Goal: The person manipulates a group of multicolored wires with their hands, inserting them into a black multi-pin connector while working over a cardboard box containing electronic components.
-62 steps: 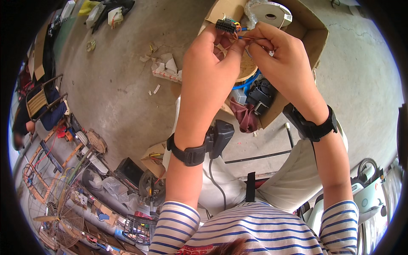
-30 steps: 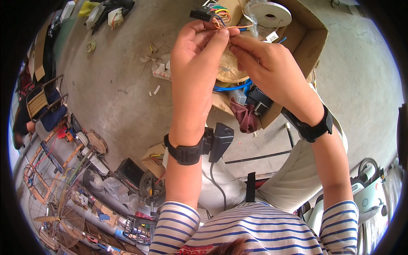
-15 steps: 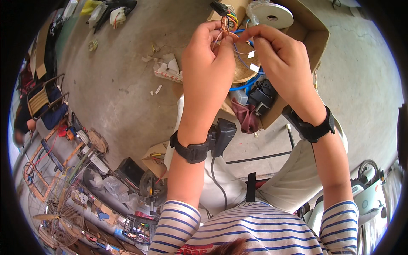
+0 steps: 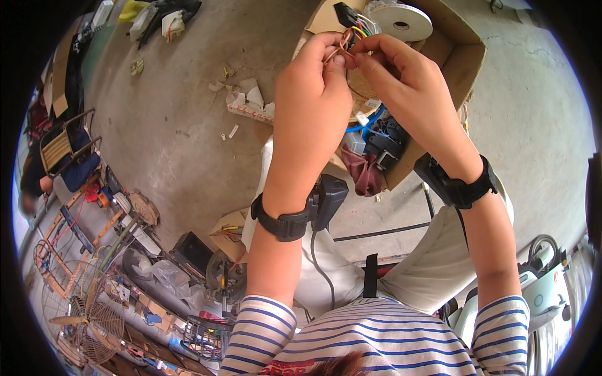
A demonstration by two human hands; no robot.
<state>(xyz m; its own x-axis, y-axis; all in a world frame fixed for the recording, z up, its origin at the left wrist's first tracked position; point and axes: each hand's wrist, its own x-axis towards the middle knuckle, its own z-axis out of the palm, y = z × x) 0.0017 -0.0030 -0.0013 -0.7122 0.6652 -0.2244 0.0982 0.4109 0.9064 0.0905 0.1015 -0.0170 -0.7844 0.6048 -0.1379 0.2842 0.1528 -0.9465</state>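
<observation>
Over the cardboard box, my left hand (image 4: 313, 91) is closed, pinching a wiring harness (image 4: 364, 28) between thumb and fingers. A black plastic connector (image 4: 345, 14) tops the harness, and yellow, green, white and orange wires run down from it. My right hand (image 4: 407, 78) is closed too, its thumb and forefinger pinching an orange-brown wire (image 4: 348, 54) right beside the left fingertips. Part of the wires is hidden behind my fingers. Below my hands hangs a white tag (image 4: 362, 118) on a thin wire.
The open cardboard box (image 4: 461, 56) holds a white reel (image 4: 401, 24), blue cable (image 4: 376, 117) and black plastic parts (image 4: 387, 143). A dark red cloth (image 4: 362, 170) hangs over its near edge. Torn white packaging (image 4: 251, 100) lies left on the concrete floor. A fan (image 4: 84, 319) stands lower left.
The connector and its wires have shifted right and tilted. My right hand has drawn in against the left fingertips, and the tagged wires have moved downward.
</observation>
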